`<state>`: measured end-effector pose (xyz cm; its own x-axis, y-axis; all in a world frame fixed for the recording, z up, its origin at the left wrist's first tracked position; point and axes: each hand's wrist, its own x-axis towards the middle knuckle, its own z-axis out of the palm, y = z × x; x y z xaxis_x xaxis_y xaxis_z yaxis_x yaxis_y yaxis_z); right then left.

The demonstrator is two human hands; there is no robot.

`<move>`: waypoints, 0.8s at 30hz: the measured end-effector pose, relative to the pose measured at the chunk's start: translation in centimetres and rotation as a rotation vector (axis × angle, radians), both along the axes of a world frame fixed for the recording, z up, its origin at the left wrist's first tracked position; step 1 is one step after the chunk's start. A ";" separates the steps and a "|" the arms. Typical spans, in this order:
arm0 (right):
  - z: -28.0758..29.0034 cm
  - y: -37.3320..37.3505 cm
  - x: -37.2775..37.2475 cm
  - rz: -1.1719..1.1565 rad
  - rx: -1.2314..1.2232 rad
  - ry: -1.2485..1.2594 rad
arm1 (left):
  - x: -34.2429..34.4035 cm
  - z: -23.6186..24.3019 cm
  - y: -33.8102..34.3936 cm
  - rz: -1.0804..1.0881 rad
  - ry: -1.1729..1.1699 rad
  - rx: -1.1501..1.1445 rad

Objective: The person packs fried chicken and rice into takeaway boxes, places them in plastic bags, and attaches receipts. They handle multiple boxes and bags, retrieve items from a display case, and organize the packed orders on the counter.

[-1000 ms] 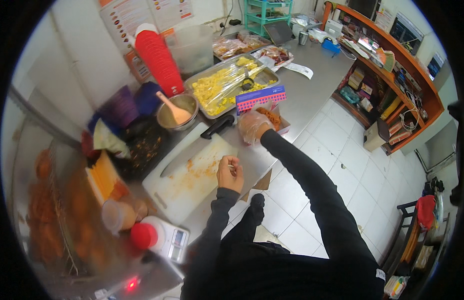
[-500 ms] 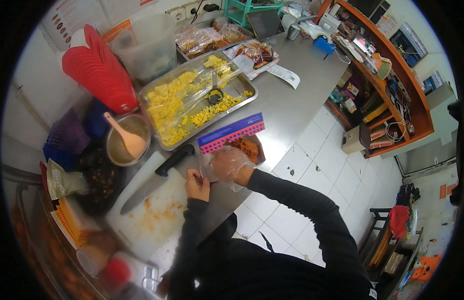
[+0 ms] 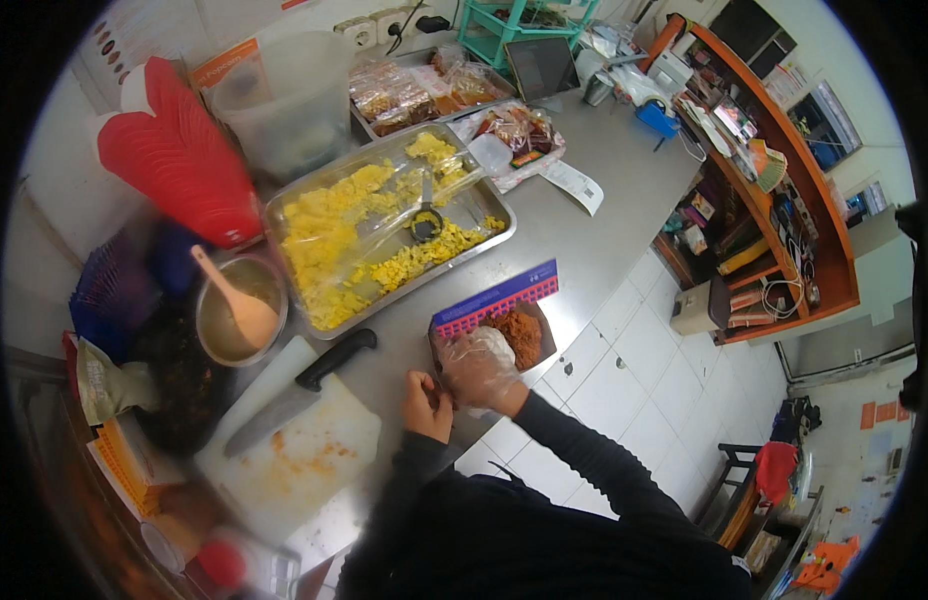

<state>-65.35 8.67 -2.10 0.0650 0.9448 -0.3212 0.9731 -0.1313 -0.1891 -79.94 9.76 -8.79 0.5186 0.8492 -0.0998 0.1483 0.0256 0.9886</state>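
Observation:
A paper food box [image 3: 496,297] with a blue and pink checked panel raised at its back stands at the counter's front edge. Inside lie orange-brown shredded food [image 3: 521,336] and a white mound [image 3: 497,341], which looks like rice. My right hand [image 3: 481,370], in a clear plastic glove, reaches across the box; its fingers are closed at the left side wall. Just outside the box's near left corner is my bare left hand [image 3: 427,406], fingers curled with the thumb against them. What its fingertips grip is hidden.
Left of my hands, a black-handled knife [image 3: 302,389] lies on a stained white cutting board [image 3: 336,470]. Behind it stand a metal pot [image 3: 213,318] with a pinkish spoon [image 3: 246,312] and a steel tray [image 3: 402,283] of yellow food. Stacked red boxes [image 3: 184,150] lean farther back.
The view has shifted, so the box appears farther right and lower. My right hand has drawn back a little from the food, uncovering the white mound. My left hand stays close by.

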 end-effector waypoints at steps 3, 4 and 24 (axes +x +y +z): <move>1.1 0.2 1.3 0.076 0.025 0.150 | 0.2 0.3 -0.3 0.052 -0.092 -0.176; 1.3 0.1 1.2 0.087 0.072 0.164 | 0.4 0.3 -0.4 0.072 -0.109 -0.237; 13.3 7.3 32.8 -0.011 0.118 0.920 | 16.4 0.1 -1.5 0.204 -0.143 -0.331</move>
